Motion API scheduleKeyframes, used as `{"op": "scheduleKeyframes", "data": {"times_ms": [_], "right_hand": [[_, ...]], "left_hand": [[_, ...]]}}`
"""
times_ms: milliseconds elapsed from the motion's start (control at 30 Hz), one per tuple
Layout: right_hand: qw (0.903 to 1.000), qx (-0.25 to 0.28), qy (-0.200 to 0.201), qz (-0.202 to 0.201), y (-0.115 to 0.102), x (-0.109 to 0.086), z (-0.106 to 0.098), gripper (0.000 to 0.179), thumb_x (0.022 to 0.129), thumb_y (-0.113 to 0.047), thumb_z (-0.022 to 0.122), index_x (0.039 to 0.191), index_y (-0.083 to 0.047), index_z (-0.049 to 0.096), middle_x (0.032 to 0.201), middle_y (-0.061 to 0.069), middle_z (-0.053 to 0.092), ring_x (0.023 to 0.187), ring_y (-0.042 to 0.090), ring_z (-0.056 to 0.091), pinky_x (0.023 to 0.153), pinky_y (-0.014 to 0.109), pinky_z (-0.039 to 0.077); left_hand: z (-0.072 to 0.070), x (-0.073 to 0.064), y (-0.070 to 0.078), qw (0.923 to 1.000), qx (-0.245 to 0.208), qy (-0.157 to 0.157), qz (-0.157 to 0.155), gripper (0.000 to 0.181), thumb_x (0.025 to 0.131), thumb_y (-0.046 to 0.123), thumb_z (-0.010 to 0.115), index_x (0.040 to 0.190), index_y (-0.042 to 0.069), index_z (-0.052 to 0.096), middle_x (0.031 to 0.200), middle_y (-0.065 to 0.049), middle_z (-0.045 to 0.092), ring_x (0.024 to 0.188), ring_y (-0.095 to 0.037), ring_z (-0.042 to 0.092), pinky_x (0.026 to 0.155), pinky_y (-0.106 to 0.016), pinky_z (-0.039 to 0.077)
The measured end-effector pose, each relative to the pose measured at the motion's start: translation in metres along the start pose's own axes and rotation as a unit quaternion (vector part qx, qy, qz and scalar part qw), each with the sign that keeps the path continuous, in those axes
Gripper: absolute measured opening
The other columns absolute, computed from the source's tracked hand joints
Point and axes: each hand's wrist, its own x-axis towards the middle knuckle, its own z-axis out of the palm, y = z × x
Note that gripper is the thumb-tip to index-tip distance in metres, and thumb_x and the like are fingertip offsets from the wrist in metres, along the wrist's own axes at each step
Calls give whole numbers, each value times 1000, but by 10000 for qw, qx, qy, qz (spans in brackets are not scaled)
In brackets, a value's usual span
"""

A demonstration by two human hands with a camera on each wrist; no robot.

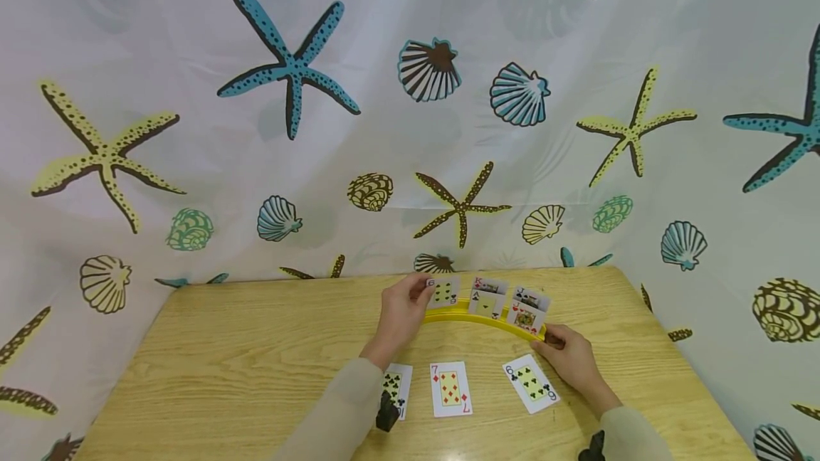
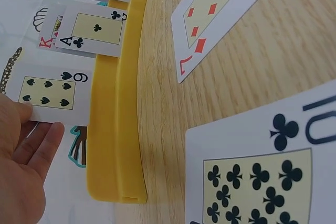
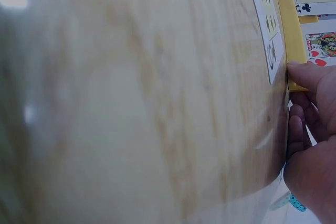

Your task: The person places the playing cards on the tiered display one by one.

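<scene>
Left wrist shows a white, cream-centred six of spades (image 2: 55, 92).

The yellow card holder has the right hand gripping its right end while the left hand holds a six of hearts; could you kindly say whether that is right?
Not quite: the left hand holds the six of spades, not hearts, as the left wrist view shows; the right hand does grip the right end of the yellow card holder.

One wood-grain table (image 1: 256, 347), bearing one curved yellow card rack (image 1: 451, 317). Face up on it lie ten of clubs (image 1: 400, 381), seven of diamonds (image 1: 451, 389) and black six (image 1: 531, 383).
</scene>
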Motion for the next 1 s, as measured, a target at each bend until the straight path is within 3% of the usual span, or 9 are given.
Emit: {"op": "scheduleKeyframes", "data": {"times_ms": [200,567,1000], "right_hand": [[10000,54,-18,67,4,2,2,43,96,-18,79,132,3,70,114,15,74,102,21,69,83,25,57],[9999,82,-63,69,4,1,1,46,97,-17,78,136,5,67,120,18,74,108,28,71,87,31,59],[9999,120,-76,55,5,3,0,45,97,-17,78,135,4,68,119,16,73,103,21,69,83,24,56]], "left_hand": [[4,2,-4,9999,115,-14,46,18,100,8,72,117,7,75,103,-9,79,87,-19,72,77,-27,62],[8,8,-4,9999,103,-102,23,17,102,10,69,117,3,75,104,-10,79,88,-19,71,78,-28,62],[10,10,-3,9997,233,-98,32,16,103,11,68,117,7,75,105,-9,79,90,-20,72,82,-32,64]]}}
